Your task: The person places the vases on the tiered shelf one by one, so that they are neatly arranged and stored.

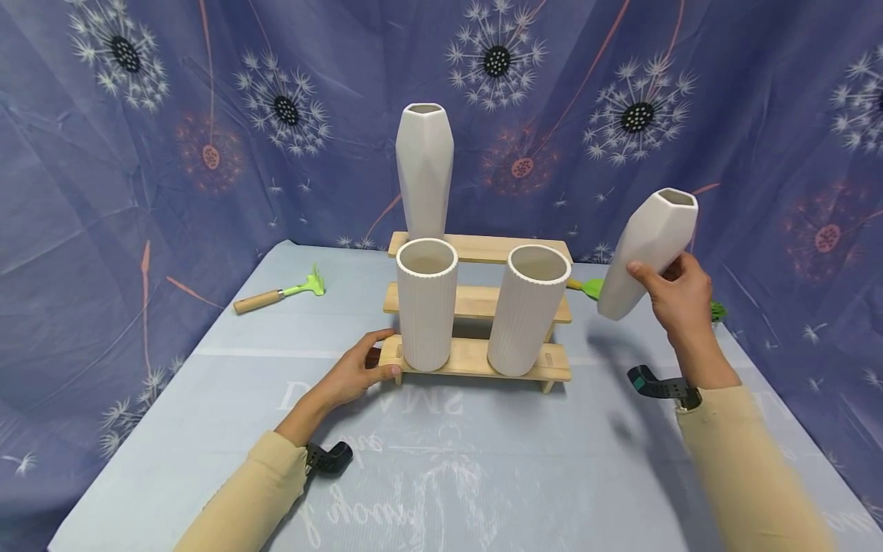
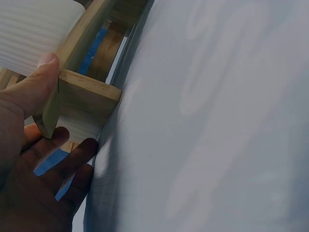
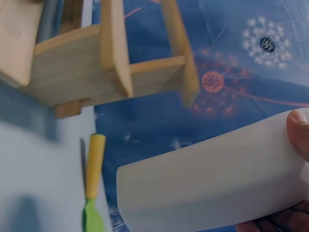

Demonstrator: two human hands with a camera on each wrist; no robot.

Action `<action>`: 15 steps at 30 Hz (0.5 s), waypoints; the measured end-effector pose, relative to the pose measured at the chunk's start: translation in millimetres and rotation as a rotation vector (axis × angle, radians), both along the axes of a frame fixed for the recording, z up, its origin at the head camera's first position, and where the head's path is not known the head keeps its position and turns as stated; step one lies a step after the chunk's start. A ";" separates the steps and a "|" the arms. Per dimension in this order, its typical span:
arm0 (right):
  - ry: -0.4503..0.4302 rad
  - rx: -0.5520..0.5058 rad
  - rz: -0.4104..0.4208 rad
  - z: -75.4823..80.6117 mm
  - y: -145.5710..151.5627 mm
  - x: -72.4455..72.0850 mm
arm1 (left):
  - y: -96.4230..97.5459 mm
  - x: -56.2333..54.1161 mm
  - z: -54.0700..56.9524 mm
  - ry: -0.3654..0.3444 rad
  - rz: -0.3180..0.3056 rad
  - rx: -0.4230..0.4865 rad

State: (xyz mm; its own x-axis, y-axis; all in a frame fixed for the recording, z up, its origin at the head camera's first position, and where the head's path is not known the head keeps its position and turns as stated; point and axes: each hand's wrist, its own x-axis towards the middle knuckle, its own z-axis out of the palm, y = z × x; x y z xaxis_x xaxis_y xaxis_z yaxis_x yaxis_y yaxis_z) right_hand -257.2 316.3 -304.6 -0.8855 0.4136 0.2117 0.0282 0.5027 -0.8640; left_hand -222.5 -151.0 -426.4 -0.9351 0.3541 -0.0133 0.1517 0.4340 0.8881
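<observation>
My right hand (image 1: 683, 299) grips a white faceted vase (image 1: 645, 249), tilted with its open mouth up and to the right, off the table beside the stand. In the right wrist view the thumb lies on the side of the vase (image 3: 212, 179). My left hand (image 1: 355, 372) pinches the left end of the lowest board of a three-tier wooden stand (image 1: 476, 356); the left wrist view shows its thumb (image 2: 46, 72) on one face, fingertips at the other. A second faceted vase (image 1: 424, 169) stands on the top tier. Two ribbed white vases (image 1: 428, 307) occupy the lowest tier, the right one (image 1: 527, 314) appearing to lean.
A small green hand rake with a wooden handle (image 1: 258, 301) lies left of the stand. Behind the held vase is a green trowel with a yellow handle (image 3: 95, 164). A blue dandelion-print curtain (image 1: 359, 92) surrounds the table (image 1: 517, 475) at back and sides.
</observation>
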 end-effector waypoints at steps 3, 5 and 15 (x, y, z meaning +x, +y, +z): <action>0.018 0.001 0.021 8.6 -4.1 2.4 | -2.4 -2.5 -4.9 0.007 -0.001 -0.002; 0.032 0.001 0.033 13.5 -6.6 3.9 | -3.2 -3.3 -6.3 0.008 -0.005 0.007; 0.119 -0.005 0.081 41.0 -18.7 8.8 | 1.6 8.6 15.0 -0.004 -0.013 -0.001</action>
State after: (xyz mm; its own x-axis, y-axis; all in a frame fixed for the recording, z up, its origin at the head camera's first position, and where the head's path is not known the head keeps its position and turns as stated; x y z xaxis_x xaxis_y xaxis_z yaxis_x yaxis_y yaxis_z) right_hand -248.4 297.7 -263.6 -0.8848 0.3433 0.3152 -0.1146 0.4953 -0.8612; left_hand -213.9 -149.4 -411.4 -0.9302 0.3666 -0.0172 0.1543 0.4332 0.8880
